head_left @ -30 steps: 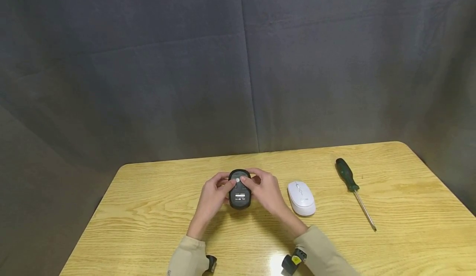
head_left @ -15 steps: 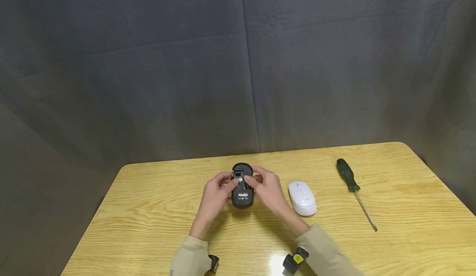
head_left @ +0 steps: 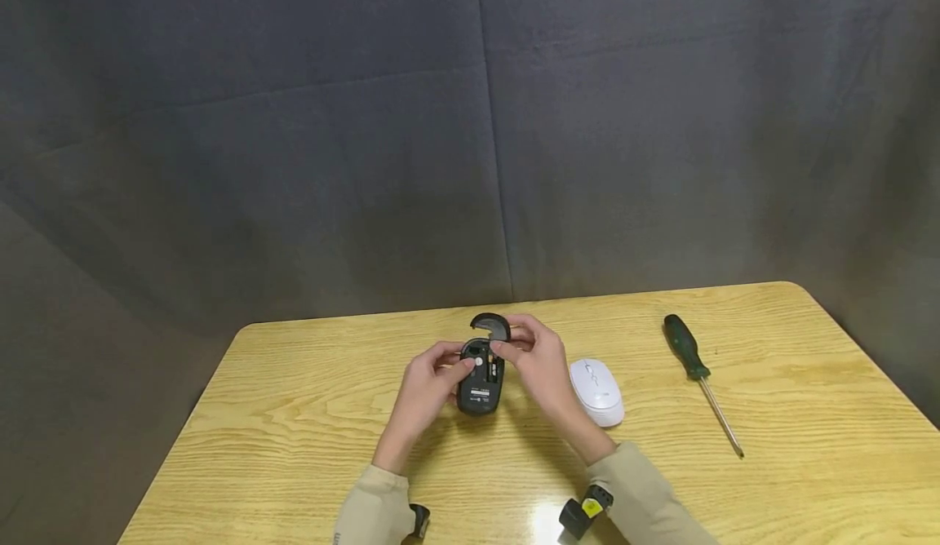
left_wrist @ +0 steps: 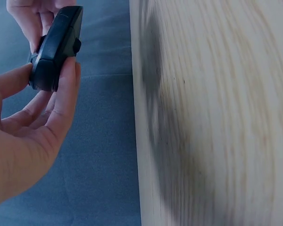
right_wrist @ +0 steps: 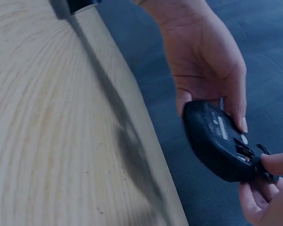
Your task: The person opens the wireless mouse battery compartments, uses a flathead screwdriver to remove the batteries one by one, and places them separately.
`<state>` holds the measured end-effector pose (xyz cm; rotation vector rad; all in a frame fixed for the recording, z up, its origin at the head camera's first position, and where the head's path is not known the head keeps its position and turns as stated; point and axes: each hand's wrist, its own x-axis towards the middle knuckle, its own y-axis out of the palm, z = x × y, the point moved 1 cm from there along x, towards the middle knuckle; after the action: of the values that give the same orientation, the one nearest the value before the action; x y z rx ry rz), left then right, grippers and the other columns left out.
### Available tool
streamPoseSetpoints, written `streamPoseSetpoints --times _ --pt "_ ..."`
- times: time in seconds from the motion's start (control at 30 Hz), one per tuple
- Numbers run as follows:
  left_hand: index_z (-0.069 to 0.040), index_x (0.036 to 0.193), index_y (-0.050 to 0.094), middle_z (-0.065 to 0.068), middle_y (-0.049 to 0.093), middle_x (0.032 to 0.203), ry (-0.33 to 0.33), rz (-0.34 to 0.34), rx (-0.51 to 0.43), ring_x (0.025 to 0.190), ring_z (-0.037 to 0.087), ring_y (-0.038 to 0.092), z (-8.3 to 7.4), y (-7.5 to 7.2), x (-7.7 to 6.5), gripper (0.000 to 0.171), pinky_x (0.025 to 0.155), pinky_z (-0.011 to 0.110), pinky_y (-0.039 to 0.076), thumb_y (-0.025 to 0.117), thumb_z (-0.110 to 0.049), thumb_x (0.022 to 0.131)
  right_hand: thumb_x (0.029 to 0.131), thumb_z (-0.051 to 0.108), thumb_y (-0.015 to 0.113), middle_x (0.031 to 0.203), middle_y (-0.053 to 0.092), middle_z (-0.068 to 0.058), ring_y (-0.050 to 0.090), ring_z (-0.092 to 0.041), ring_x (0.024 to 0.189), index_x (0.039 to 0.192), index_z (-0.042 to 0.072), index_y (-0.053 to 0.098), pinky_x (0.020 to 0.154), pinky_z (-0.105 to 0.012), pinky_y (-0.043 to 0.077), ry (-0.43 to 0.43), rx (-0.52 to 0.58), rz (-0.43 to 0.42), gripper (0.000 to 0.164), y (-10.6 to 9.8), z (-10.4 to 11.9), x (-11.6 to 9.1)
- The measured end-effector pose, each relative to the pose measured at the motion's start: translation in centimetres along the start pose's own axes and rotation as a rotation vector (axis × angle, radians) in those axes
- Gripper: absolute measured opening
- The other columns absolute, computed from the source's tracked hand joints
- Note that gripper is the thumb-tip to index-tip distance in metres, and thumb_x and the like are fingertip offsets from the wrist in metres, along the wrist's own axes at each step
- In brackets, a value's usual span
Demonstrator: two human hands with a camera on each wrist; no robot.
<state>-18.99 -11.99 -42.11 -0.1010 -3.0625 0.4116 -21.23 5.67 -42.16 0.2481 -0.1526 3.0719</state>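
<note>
A black computer mouse (head_left: 479,398) is held above the table with its labelled underside up. My left hand (head_left: 426,386) grips its left side, the thumb lying on the underside. In my right hand (head_left: 539,365), a dark curved battery cover (head_left: 490,325) is pinched at the mouse's far end, lifted off the compartment. Inside the opening a battery (head_left: 493,368) shows. The left wrist view has the mouse (left_wrist: 54,52) edge-on between the left thumb and fingers. In the right wrist view, the right fingers (right_wrist: 273,202) are at the cover end of the mouse (right_wrist: 207,139).
A white mouse (head_left: 596,390) lies right of the right hand. Farther right is a screwdriver (head_left: 686,347) with a dark green handle, its shaft pointing toward the near right. The wooden table (head_left: 294,414) ends at a grey curtain (head_left: 367,161) behind.
The battery cover, in place one second ago, has slid away from the mouse's far end and come up in the right hand. The battery compartment has become visible. The left hand keeps its grip.
</note>
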Motion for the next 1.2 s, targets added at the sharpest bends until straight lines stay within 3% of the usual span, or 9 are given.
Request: streamPoseSetpoints --times 0.17,0.3,0.4,0.67,0.93,1.2 --pt "0.003 0.129 0.066 0.017 0.067 0.109 -0.007 0.000 0.002 0.083 0.018 0.066 0.1 0.0 0.0 0.037 0.066 0.037 0.059 0.069 -0.018 0.098 0.088 -0.007 0.075 0.081 0.072 -0.006 0.068 -0.008 0.075 0.122 -0.004 0.068 0.073 -0.020 0.053 0.043 0.091 -0.074 0.035 -0.6 0.4 0.3" --pt "0.003 0.129 0.066 0.017 0.067 0.110 -0.021 -0.023 -0.006 0.084 0.019 0.064 0.2 -0.2 0.0 0.037 0.065 0.036 0.059 0.068 -0.016 0.099 0.086 -0.014 0.070 0.082 0.071 -0.008 0.071 -0.007 0.072 0.129 -0.008 0.062 0.073 -0.024 0.060 0.075 0.215 -0.065 0.044 -1.0 0.4 0.6" --pt "0.004 0.130 0.065 0.018 0.066 0.111 -0.026 -0.035 -0.010 0.085 0.020 0.065 0.2 -0.4 0.0 0.037 0.066 0.034 0.059 0.068 -0.016 0.099 0.086 -0.016 0.068 0.087 0.071 -0.011 0.072 -0.008 0.072 0.132 -0.009 0.061 0.073 -0.026 0.061 0.092 0.244 -0.044 0.047 -1.3 0.4 0.7" --pt "0.006 0.129 0.064 0.018 0.066 0.109 -0.021 -0.067 -0.029 0.083 0.019 0.065 0.0 -0.6 0.2 0.036 0.062 0.033 0.059 0.067 -0.013 0.099 0.092 -0.013 0.066 0.092 0.069 -0.020 0.071 -0.012 0.070 0.126 -0.012 0.065 0.075 -0.036 0.062 0.102 0.168 -0.011 0.034 -1.8 -0.1 0.9" --pt "0.004 0.130 0.065 0.018 0.067 0.111 -0.034 -0.096 -0.040 0.084 0.019 0.065 -0.1 -0.7 0.4 0.036 0.063 0.030 0.058 0.067 -0.014 0.099 0.090 -0.011 0.069 0.092 0.069 -0.018 0.071 -0.017 0.073 0.121 -0.012 0.068 0.072 -0.033 0.062 0.147 0.025 0.078 0.031 -2.6 -0.5 0.6" --pt "0.005 0.130 0.065 0.019 0.068 0.113 -0.021 -0.101 -0.043 0.084 0.018 0.065 0.1 -0.7 0.3 0.038 0.061 0.029 0.055 0.068 -0.016 0.098 0.093 -0.009 0.068 0.085 0.068 -0.015 0.069 -0.017 0.066 0.115 -0.013 0.069 0.069 -0.038 0.063 0.177 -0.051 0.161 0.023 -3.1 -1.2 0.3"
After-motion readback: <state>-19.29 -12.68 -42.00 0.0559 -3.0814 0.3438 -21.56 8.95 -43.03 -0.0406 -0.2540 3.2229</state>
